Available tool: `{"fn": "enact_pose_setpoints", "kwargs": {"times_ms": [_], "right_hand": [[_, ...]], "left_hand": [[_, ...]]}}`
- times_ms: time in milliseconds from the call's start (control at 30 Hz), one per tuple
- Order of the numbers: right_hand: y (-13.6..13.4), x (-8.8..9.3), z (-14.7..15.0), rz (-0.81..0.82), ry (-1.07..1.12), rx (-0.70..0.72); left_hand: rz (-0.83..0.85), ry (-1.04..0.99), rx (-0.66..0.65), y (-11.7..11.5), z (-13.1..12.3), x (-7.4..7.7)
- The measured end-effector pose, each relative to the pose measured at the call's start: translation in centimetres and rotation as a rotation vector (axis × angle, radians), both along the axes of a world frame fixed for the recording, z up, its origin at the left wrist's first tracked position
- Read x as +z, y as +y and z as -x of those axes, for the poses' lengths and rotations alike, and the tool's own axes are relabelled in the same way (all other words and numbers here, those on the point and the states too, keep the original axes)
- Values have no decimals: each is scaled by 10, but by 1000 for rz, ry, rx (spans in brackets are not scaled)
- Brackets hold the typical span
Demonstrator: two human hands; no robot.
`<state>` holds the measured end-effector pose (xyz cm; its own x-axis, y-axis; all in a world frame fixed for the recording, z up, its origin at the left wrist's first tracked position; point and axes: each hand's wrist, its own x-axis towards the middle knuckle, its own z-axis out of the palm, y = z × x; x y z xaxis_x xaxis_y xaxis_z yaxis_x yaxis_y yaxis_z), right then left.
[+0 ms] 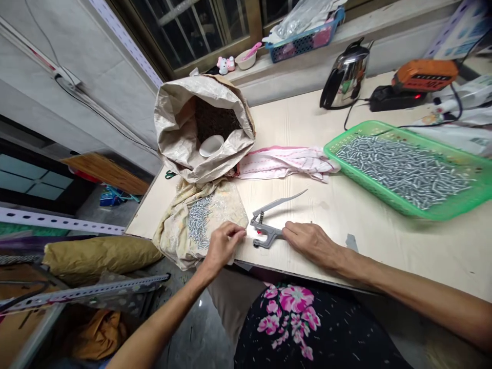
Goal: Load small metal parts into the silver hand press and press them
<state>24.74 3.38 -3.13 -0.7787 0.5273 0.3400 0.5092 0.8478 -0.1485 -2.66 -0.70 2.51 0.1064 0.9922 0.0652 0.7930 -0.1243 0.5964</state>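
My right hand (312,242) is closed around the lower handle of grey spring-loaded hand pliers (272,231), which lie just above the wooden table. Their upper handle stands spread apart, and a small red part shows near the jaw. With thumb and fingers pinched together, my left hand (224,242) is just left of the pliers' jaw; whatever it may hold is too small to make out. Beside it, a pile of small silvery metal pieces (199,221) rests on a crumpled yellowish cloth (169,238).
Behind the cloth stands an open sack (172,120) of dark contents with a white cup (211,145). A green basket (378,190) of metal pins sits at right. A pink-white towel (282,163), kettle (346,77) and orange battery (425,75) are farther back.
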Motion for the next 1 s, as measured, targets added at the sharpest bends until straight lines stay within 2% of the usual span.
{"fn": "enact_pose_setpoints", "kwargs": {"times_ms": [100, 200, 500, 667, 867, 1000], "right_hand": [[-6, 7, -2, -23, 15, 39], [-7, 13, -3, 13, -7, 51], [-7, 11, -7, 45, -20, 36], [-4, 9, -6, 77, -21, 6], [0, -3, -4, 166, -72, -56], [5, 2, -5, 207, -130, -63]], "left_hand": [[75, -112, 58, -12, -26, -8], [106, -121, 90, -12, -34, -14], [180, -56, 54, -2, -40, -21], [265, 24, 49, 4, -43, -19], [401, 46, 114, 11, -44, -19], [511, -5, 167, 13, -42, -23]]}}
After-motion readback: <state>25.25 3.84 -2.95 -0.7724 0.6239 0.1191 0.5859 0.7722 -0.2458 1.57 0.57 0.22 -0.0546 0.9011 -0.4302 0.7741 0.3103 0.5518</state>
